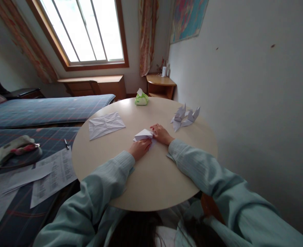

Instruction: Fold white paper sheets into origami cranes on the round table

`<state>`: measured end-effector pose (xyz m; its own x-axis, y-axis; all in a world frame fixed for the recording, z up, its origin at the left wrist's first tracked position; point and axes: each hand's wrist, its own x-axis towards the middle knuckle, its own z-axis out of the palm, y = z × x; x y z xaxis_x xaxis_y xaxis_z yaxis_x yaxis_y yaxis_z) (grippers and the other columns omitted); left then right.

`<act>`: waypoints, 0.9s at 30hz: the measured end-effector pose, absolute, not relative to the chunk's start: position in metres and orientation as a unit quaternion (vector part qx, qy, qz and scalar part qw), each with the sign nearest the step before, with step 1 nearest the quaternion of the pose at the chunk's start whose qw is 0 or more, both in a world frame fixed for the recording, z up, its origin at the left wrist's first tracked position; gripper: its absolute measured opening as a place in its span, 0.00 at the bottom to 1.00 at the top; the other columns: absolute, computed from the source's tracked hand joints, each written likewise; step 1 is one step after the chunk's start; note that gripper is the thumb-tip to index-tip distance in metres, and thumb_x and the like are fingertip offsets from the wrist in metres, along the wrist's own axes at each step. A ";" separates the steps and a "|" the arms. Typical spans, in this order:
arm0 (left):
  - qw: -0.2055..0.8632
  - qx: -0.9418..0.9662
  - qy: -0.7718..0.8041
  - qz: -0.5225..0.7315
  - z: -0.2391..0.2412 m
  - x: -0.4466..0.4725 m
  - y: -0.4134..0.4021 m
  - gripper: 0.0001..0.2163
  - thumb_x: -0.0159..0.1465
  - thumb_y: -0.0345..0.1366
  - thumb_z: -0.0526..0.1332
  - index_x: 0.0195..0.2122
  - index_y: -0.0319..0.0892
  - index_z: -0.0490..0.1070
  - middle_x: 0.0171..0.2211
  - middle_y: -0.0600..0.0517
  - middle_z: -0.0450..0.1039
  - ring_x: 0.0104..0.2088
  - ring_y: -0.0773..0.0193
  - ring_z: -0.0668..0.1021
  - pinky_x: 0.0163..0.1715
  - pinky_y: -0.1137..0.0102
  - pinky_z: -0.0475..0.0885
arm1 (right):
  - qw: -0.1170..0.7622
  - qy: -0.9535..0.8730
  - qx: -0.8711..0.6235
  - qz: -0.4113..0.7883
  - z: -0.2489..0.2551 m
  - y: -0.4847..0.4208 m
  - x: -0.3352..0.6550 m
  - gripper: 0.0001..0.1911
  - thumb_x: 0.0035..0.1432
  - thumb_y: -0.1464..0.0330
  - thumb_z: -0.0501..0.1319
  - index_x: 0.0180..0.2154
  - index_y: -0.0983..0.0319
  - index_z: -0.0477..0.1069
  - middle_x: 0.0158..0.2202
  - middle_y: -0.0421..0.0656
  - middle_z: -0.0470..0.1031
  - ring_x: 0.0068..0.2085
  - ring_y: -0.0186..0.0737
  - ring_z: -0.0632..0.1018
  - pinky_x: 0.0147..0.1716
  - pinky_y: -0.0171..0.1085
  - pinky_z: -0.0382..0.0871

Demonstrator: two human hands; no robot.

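A white folded paper lies on the round table in front of me, one part raised above the rest. My left hand is closed on its near edge, fingers pointing right. At the paper's right end, the bent fingers of my right hand press together on it; the exact grip of the fingertips is partly hidden. To the left lies a creased white sheet, spread out flat. Several pointed folded paper pieces stand grouped on the right side of the table.
A green tissue pack sits at the table's far edge. On the left, a plaid bed holds printed sheets, a pen and a pale pouch. A wall rises close on the right.
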<state>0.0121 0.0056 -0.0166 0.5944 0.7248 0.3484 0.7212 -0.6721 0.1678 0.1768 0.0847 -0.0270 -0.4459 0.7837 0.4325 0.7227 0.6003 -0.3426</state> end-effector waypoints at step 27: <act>-0.103 0.879 0.405 0.229 0.042 0.012 0.023 0.16 0.55 0.27 0.55 0.44 0.45 0.64 0.43 0.50 0.68 0.44 0.62 0.69 0.42 0.68 0.64 | 0.297 -0.838 -0.441 0.126 -0.022 0.083 0.171 0.12 0.47 0.66 0.59 0.34 0.66 0.65 0.28 0.41 0.66 0.29 0.33 0.66 0.30 0.32 0.59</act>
<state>0.0124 0.0232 0.0420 0.5674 0.6643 0.4866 0.7586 -0.6516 0.0051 0.1706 0.0832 -0.0218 -0.4345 0.8132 0.3872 0.6638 0.5797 -0.4726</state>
